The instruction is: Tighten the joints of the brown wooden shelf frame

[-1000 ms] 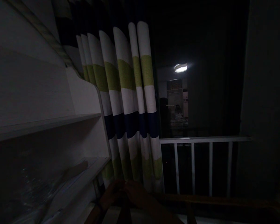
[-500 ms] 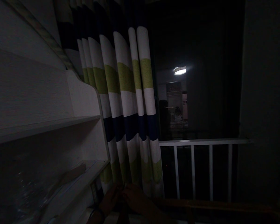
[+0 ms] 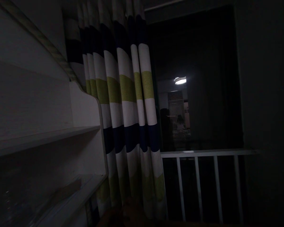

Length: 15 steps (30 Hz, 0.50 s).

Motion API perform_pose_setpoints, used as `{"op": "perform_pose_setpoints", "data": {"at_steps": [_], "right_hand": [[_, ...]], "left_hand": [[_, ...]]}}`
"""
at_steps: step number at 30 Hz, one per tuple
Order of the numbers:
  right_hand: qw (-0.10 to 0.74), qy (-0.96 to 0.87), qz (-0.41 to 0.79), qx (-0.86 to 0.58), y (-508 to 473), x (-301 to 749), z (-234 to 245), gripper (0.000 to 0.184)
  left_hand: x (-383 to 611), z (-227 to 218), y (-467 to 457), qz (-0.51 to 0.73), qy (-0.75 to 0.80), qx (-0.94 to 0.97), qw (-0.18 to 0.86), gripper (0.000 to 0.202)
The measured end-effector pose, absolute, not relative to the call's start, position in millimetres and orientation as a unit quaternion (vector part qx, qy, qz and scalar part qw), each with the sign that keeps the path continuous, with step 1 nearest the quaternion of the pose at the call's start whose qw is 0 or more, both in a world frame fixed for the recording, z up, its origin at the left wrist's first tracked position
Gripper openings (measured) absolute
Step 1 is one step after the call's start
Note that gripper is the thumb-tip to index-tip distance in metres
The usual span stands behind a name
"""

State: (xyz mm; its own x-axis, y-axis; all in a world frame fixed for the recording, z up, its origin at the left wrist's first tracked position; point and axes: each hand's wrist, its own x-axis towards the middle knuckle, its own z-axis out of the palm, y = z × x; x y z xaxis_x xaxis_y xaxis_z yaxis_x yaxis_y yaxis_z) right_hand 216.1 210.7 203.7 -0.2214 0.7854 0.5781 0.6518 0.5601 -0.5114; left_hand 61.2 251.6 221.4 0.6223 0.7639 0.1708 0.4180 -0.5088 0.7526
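Note:
A striped curtain in white, navy and green hangs in gathered folds at the centre. Low in the picture, my left hand and my right hand are close together in front of the curtain's lower folds. Both are very dark and partly cut off by the bottom edge. Their fingers cannot be made out, nor whether they touch or grip the cloth.
White shelving with a curved side panel stands at the left, with dim items on its lower shelf. On the right, a white railing crosses a dark window that reflects a lit lamp and a room.
The view has tilted up, so curtain, shelves and railing sit lower in the picture. My hands have slipped toward the bottom edge and look darker; they stay close together by the curtain.

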Motion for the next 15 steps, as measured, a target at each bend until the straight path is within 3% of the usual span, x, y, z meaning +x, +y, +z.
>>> {"op": "perform_pose_setpoints", "data": {"at_steps": [6, 15], "right_hand": [[0.482, -0.737, 0.052, -0.470, 203, 217, 207, 0.030], [0.487, -0.679, 0.049, -0.547, 214, 216, 203, 0.022]], "left_hand": [[62, 224, 250, 0.259, 0.350, 0.832, 0.344, 0.028], [62, 229, 249, 0.225, 0.378, 0.846, 0.303, 0.028]]}}
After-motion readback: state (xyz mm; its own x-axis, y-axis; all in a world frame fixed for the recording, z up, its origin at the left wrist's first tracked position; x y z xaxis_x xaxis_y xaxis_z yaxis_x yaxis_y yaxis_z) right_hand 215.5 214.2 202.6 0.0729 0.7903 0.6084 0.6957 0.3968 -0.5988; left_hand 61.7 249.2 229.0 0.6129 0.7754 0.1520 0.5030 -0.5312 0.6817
